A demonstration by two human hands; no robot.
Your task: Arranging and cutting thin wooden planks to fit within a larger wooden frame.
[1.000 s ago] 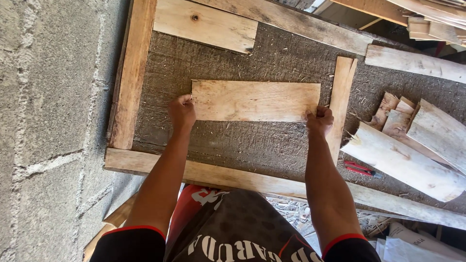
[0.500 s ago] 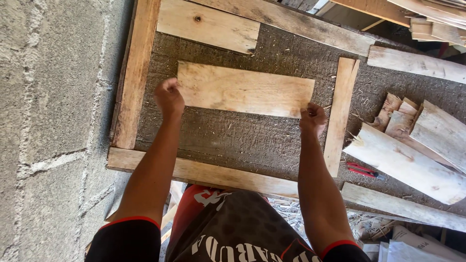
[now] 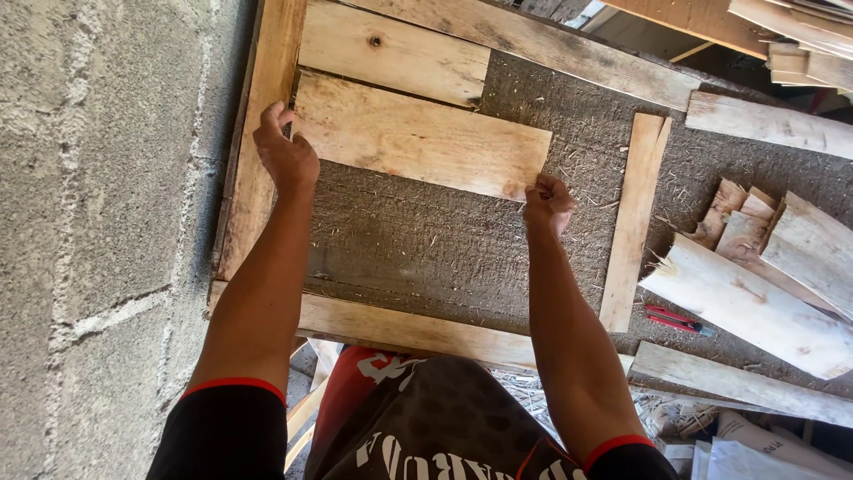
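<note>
A pale rectangular wooden plank (image 3: 418, 142) lay on the grey gritty worktop (image 3: 426, 240), just below a knotted short board (image 3: 391, 49). Left hand (image 3: 286, 153) and right hand (image 3: 548, 201) gripped its ends, fingers curled; red-handled pliers (image 3: 675, 320) lay well apart.

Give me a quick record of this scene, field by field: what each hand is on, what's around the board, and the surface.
left hand: grips the left end of the loose board, against the side rail
right hand: pinches the board's lower right corner
neighbour: fixed plank just above the board
surface: rough brown panel
nearby: upright slat, red pliers, scrap wood pile
</note>
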